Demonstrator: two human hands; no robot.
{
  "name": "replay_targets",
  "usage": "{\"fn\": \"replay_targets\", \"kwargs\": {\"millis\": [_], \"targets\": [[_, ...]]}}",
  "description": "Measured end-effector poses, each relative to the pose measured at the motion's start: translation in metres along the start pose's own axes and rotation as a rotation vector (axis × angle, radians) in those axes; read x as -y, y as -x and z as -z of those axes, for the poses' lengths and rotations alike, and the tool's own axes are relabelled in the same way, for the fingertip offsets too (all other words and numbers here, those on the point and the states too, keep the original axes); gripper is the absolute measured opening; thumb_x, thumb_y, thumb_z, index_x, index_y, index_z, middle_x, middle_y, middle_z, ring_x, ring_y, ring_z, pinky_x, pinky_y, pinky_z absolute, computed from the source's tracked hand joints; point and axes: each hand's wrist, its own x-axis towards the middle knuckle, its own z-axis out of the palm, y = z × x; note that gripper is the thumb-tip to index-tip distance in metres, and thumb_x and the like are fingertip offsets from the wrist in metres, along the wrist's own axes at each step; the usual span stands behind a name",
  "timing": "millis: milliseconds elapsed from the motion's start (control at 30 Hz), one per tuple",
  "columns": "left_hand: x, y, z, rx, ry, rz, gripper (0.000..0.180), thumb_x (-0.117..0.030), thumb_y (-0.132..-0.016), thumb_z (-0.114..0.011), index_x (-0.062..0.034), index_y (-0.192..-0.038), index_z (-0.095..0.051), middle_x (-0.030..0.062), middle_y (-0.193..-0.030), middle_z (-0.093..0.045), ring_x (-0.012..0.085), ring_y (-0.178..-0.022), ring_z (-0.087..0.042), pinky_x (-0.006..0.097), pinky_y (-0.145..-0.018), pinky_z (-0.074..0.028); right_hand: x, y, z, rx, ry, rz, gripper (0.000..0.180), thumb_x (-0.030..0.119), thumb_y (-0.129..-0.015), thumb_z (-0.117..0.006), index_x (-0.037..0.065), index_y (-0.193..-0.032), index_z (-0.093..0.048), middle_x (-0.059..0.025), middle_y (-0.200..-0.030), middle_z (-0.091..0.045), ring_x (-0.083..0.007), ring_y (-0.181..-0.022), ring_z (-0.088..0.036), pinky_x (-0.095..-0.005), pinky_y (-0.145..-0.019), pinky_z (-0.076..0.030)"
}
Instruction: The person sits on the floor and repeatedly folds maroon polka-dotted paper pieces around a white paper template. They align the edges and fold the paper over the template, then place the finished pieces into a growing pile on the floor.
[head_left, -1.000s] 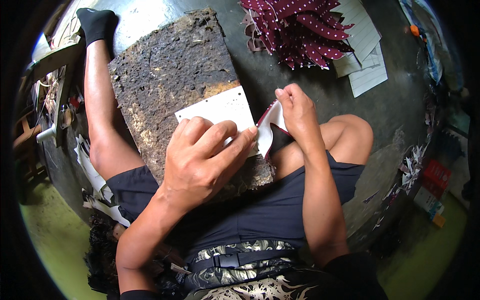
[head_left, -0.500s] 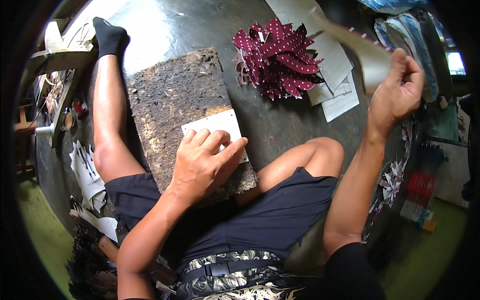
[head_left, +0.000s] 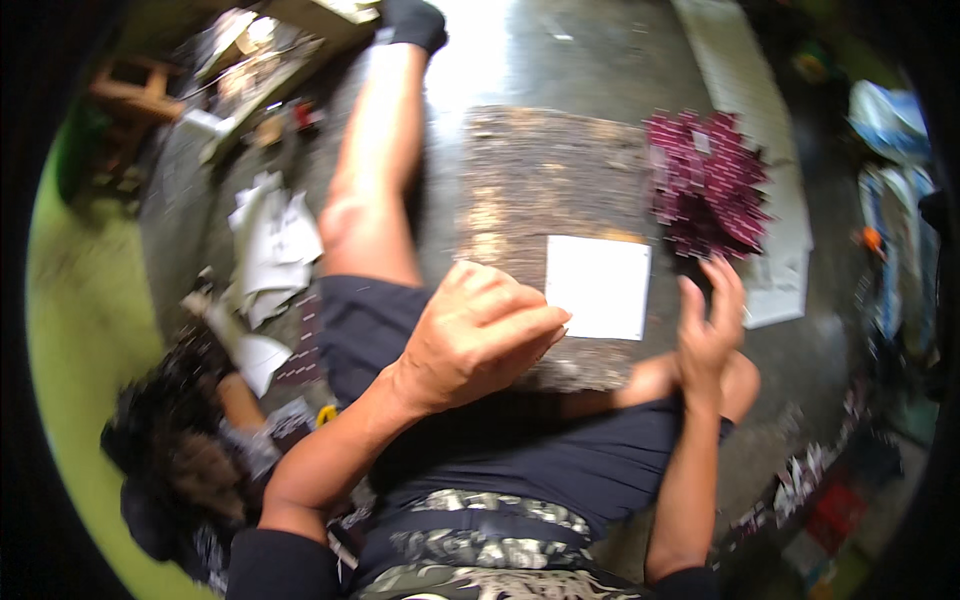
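I sit on the floor with a dark, rough board [head_left: 545,190] lying across my lap. A white square sheet [head_left: 597,287] rests on its near end. My left hand [head_left: 480,335] hovers just left of the sheet, fingers curled loosely, holding nothing. My right hand [head_left: 708,330] is to the right of the sheet, fingers spread and empty, just below a pile of dark red dotted pieces [head_left: 708,180] on the floor. The picture is blurred by motion.
My bare left leg [head_left: 375,170] stretches out along the board's left side. White paper scraps [head_left: 268,240] lie on the floor at left. White sheets [head_left: 770,200] lie beyond the red pile. Clutter lines the right edge, and a wooden stool [head_left: 130,100] stands far left.
My right hand has come back from far right, where it held a pale piece up, and is now empty beside the sheet. My left hand has lifted off the white sheet and shifted left.
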Motion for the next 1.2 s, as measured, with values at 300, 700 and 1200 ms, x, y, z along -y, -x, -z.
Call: {"fn": "replay_targets", "kwargs": {"millis": [300, 700, 1200], "targets": [[0.207, 0.176, 0.204, -0.165, -0.603, 1.081, 0.037, -0.030, -0.104, -0.082, -0.0025, -0.129, -0.081, 0.0202, -0.117, -0.085, 0.0393, -0.110, -0.080, 0.049, -0.100, -0.061, 0.013, 0.087, 0.007, 0.184, -0.225, -0.243, 0.027, 0.009, -0.118, -0.069, -0.002, -0.142, -0.070, -0.0154, -0.156, -0.065, -0.0229, -0.119, -0.072, -0.0356, -0.101, -0.061], [0.307, 0.253, 0.249, -0.465, -0.274, 1.525, 0.083, -0.035, -0.076, -0.109, 0.0104, -0.137, -0.077, 0.0245, -0.135, -0.082, 0.0362, -0.121, -0.080, 0.045, -0.105, -0.061, 0.002, 0.085, 0.002, 0.215, -0.258, -0.262, 0.026, 0.009, -0.118, -0.067, -0.001, -0.141, -0.070, -0.0130, -0.153, -0.066, -0.0179, -0.117, -0.068, -0.0321, -0.094, -0.059], [0.059, 0.073, 0.229, -0.495, 0.674, 0.975, 0.032, -0.026, -0.117, -0.075, -0.0023, -0.138, -0.069, 0.0080, -0.123, -0.076, 0.0145, -0.108, -0.074, 0.031, -0.097, -0.061, 0.136, 0.035, 0.028, 0.262, -1.048, -0.342, 0.061, 0.008, -0.107, -0.084, -0.002, -0.160, -0.055, -0.0176, -0.156, -0.064, -0.0248, -0.138, -0.067, -0.0355, -0.112, -0.056]]}}
